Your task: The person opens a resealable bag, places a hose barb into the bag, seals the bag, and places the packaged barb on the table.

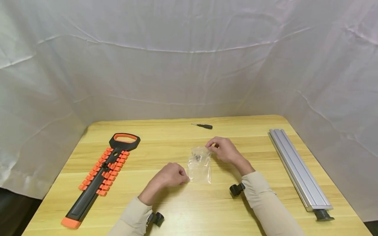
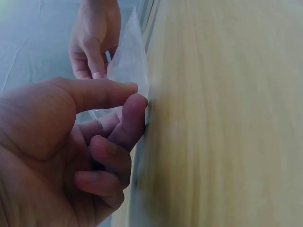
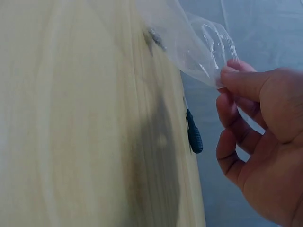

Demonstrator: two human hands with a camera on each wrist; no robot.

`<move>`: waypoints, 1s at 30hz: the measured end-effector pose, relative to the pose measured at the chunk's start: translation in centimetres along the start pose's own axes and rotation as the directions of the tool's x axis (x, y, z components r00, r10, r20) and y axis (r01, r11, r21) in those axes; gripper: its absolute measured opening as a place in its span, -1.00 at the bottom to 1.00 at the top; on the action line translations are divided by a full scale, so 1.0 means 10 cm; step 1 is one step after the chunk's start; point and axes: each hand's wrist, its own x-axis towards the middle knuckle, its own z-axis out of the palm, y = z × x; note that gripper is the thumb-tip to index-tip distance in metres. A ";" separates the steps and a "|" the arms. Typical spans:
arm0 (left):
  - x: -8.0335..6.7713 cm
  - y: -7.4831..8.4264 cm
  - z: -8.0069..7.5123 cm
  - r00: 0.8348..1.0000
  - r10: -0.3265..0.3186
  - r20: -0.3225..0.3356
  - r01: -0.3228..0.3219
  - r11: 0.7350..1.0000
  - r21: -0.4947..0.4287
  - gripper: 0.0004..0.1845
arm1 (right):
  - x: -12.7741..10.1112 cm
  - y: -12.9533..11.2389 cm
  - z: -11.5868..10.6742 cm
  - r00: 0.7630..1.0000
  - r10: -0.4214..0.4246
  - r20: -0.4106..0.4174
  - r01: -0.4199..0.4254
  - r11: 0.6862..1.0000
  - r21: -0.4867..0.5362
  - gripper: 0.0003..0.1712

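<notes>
Both hands hold a small clear bag (image 1: pixel 200 167) in the middle of the desk (image 1: pixel 183 209). Left hand (image 1: pixel 172 175) pinches the bag's near corner between thumb and finger. Right hand (image 1: pixel 224 150) pinches the far top edge. Tiny dark bits (image 1: pixel 197 158) sit inside the bag. A little black screwdriver (image 1: pixel 202 126) lies past the bag, near the far edge. A black and orange tool rack (image 1: pixel 101 173) lies well off to the left. A long grey metal rail (image 1: pixel 298 168) lies along the right side.
</notes>
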 end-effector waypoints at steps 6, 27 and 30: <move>0.01 0.00 0.01 1.000 0.008 -0.019 -0.008 1.000 0.005 -0.70 | -0.05 -0.02 -0.04 0.995 -0.083 -0.052 0.085 0.996 0.036 -0.86; 0.10 0.04 0.04 0.976 0.068 -0.207 -0.093 0.989 -0.117 -0.90 | -0.24 -0.51 -0.44 0.842 -0.390 -0.372 0.461 0.879 0.123 -0.86; 0.10 0.06 0.04 0.973 0.053 -0.225 -0.086 0.987 -0.137 -0.89 | -0.28 -0.61 -0.48 0.798 -0.442 -0.409 0.522 0.846 0.104 -0.86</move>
